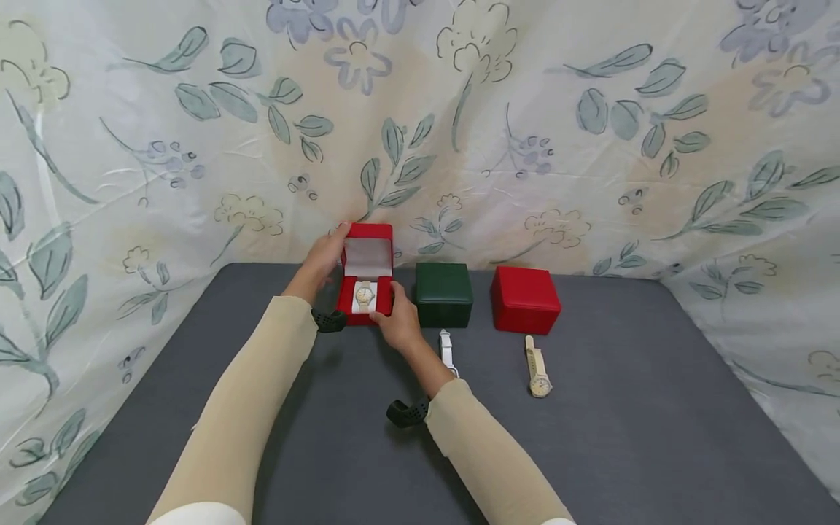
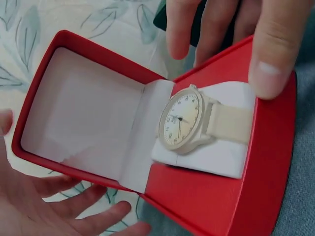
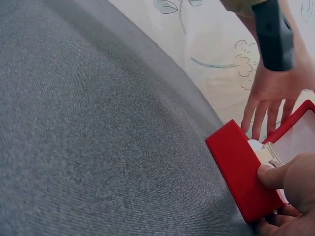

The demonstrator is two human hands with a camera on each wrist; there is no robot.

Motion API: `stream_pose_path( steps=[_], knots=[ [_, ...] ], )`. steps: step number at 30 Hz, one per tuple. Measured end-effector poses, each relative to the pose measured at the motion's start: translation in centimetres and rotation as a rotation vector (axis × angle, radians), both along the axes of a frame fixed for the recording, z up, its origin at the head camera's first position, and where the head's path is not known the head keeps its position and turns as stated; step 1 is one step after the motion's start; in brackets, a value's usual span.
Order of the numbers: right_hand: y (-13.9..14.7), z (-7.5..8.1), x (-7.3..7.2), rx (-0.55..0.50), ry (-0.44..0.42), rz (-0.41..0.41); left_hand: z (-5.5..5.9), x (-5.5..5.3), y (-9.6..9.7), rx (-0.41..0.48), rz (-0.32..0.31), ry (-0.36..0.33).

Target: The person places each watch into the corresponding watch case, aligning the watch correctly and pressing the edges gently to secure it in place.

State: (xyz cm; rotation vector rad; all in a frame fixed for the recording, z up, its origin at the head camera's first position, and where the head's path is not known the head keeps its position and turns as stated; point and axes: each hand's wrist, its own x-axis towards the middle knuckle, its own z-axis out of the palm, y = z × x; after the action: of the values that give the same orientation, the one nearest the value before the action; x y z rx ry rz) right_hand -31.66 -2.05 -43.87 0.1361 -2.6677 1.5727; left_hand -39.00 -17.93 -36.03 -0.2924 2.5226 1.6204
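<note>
An opened red watch box (image 1: 359,319) stands near the back of the table, its pale-lined lid (image 2: 88,113) raised. Inside, a cream-strapped watch (image 2: 182,120) sits round a white cushion (image 2: 221,164). My right hand (image 1: 400,321) grips the box base at its front right, thumb on the front rim and fingers round the side. At the lid's left side is my left hand (image 1: 323,261), its fingers extended and spread along the lid's edge, partly behind it in the left wrist view.
Right of the opened box stand a closed green box (image 1: 444,295) and another closed red box (image 1: 525,299). A white-strapped watch (image 1: 447,348) lies before the green one, partly hidden by my right wrist. A cream watch (image 1: 538,372) lies before the red one. Floral cloth (image 1: 420,146) hangs behind the table.
</note>
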Motion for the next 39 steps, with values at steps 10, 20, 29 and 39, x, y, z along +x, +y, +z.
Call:
stream_pose_path(
  steps=[10, 20, 29, 39],
  knots=[
    [0.1, 0.3, -0.2, -0.02, 0.034, 0.028, -0.3, 1.1, -0.1, 0.13, -0.049, -0.033],
    [0.5, 3.5, -1.1, -0.15, -0.043, 0.013, -1.4, 2.0, -0.2, 0.185, -0.064, -0.016],
    [0.7, 4.6, -1.8, -0.214, -0.085, 0.046, -2.7, 2.8, -0.3, 0.237, -0.105, 0.023],
    [0.5, 4.5, -1.3, -0.314, -0.159, 0.01, -3.5, 3.6, -0.9, 0.233, -0.141, 0.07]
  ],
)
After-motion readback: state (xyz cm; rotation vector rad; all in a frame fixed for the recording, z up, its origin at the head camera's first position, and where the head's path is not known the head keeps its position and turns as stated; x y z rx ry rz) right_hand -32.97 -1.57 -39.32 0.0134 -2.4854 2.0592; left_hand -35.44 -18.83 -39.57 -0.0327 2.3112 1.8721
